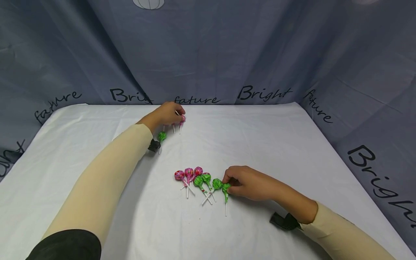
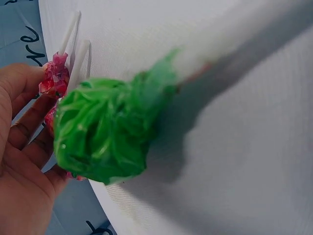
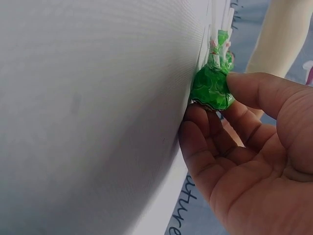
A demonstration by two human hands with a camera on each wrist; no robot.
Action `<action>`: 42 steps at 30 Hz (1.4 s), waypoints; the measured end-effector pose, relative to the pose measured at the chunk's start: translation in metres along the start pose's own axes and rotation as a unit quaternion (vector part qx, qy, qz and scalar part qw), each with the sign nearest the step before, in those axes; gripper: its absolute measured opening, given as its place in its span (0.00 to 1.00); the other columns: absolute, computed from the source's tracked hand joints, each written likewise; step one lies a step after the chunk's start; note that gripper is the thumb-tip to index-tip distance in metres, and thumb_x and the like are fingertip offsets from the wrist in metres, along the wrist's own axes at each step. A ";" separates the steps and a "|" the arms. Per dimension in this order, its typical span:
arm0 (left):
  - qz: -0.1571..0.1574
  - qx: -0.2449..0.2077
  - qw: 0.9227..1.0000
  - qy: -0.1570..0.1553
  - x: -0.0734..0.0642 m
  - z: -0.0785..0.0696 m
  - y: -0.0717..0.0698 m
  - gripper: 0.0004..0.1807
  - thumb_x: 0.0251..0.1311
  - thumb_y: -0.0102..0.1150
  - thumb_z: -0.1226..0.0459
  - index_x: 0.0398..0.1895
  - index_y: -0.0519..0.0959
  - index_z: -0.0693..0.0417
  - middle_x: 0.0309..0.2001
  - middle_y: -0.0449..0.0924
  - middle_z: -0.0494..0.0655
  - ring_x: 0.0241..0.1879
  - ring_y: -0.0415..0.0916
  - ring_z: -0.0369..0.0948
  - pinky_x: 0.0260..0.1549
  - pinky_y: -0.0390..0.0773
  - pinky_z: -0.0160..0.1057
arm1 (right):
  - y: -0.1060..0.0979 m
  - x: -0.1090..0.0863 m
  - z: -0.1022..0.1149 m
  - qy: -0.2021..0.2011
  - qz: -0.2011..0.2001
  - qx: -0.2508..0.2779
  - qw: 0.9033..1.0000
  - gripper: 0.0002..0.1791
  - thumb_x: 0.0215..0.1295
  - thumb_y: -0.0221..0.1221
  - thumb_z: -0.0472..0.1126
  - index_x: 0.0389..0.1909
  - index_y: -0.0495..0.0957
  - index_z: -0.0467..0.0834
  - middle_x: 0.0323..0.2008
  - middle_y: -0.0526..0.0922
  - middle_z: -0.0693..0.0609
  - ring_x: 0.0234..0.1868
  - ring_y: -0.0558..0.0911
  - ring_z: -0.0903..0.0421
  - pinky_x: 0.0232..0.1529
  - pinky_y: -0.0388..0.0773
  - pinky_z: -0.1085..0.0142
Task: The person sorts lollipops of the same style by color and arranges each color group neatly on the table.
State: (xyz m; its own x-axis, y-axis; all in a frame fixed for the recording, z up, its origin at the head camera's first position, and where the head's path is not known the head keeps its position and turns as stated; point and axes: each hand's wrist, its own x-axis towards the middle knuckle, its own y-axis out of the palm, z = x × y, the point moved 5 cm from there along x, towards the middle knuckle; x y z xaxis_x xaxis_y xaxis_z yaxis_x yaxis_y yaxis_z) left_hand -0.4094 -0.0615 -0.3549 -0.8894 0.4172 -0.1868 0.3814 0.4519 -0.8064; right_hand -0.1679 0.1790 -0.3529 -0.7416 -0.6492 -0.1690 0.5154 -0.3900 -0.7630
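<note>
Near the table's far edge my left hand (image 1: 167, 113) pinches a pink-wrapped lollipop (image 1: 183, 118) by its head. More pink lollipops lie under that hand, partly hidden by its fingers. A green lollipop (image 1: 161, 136) lies just nearer than the left wrist and looms large in the left wrist view. My right hand (image 1: 252, 183) holds the head of the rightmost green lollipop (image 3: 212, 90) between thumb and fingers; its stick points toward me. Left of it several more green lollipops (image 1: 198, 181) lie with crossing sticks, beside three pink lollipops (image 1: 189, 173).
A white cloth (image 1: 253, 137) covers the table. Dark grey curtains (image 1: 208, 54) with printed lettering hang behind it and along the sides. Black wrist devices (image 1: 284, 221) sit below the forearms, one close to the far green lollipop.
</note>
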 end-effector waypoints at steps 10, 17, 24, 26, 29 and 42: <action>-0.045 0.051 0.993 0.092 -0.025 -0.027 -0.007 0.18 0.66 0.59 0.63 0.56 0.80 0.61 0.56 0.78 0.55 0.59 0.71 0.50 0.61 0.68 0.49 | 0.002 0.001 0.001 -0.005 0.004 -0.001 1.000 0.06 0.66 0.63 0.34 0.40 0.79 0.48 0.35 0.76 0.61 0.36 0.74 0.61 0.39 0.74 0.66; -0.064 0.088 0.982 0.157 -0.082 -0.049 0.004 0.15 0.64 0.63 0.62 0.51 0.83 0.61 0.51 0.80 0.52 0.53 0.76 0.50 0.55 0.73 0.49 | 0.002 0.001 0.002 0.000 0.003 -0.002 1.000 0.06 0.66 0.63 0.34 0.40 0.78 0.48 0.35 0.76 0.61 0.36 0.74 0.60 0.40 0.75 0.65; -0.065 0.076 0.977 0.187 -0.146 -0.056 0.029 0.13 0.61 0.66 0.62 0.45 0.85 0.61 0.45 0.82 0.50 0.47 0.78 0.47 0.50 0.75 0.47 | 0.003 0.002 0.001 0.007 0.009 0.002 1.000 0.06 0.66 0.62 0.34 0.39 0.78 0.47 0.36 0.77 0.60 0.37 0.75 0.60 0.40 0.75 0.65; -0.054 0.070 0.979 0.185 -0.158 -0.056 0.037 0.12 0.61 0.67 0.62 0.44 0.85 0.59 0.42 0.82 0.47 0.44 0.79 0.45 0.47 0.77 0.46 | 0.001 0.002 0.000 0.011 0.006 -0.002 1.000 0.06 0.66 0.62 0.34 0.39 0.78 0.48 0.36 0.77 0.60 0.37 0.75 0.60 0.41 0.75 0.65; -0.034 0.062 0.982 0.177 -0.171 -0.055 0.048 0.11 0.59 0.69 0.60 0.42 0.86 0.57 0.37 0.81 0.43 0.39 0.77 0.42 0.43 0.77 0.43 | 0.000 0.002 -0.001 0.012 0.001 -0.007 1.000 0.06 0.66 0.62 0.34 0.39 0.78 0.47 0.35 0.77 0.60 0.37 0.75 0.60 0.40 0.75 0.65; -0.036 0.075 0.974 0.212 -0.190 -0.052 0.067 0.04 0.59 0.68 0.65 0.36 0.84 0.52 0.31 0.76 0.37 0.29 0.70 0.36 0.33 0.73 0.36 | 0.000 0.003 -0.002 0.008 0.002 0.000 1.000 0.07 0.65 0.63 0.34 0.39 0.78 0.48 0.36 0.77 0.60 0.37 0.75 0.59 0.40 0.75 0.65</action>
State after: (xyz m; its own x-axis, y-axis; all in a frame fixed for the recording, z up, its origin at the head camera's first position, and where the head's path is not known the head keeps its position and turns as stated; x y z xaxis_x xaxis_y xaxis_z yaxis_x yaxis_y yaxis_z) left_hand -0.2019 -0.0693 -0.3444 -0.7167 0.6907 0.0962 0.2521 0.3851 -0.8878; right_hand -0.1712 0.1782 -0.3553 -0.7461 -0.6404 -0.1822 0.5183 -0.3868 -0.7627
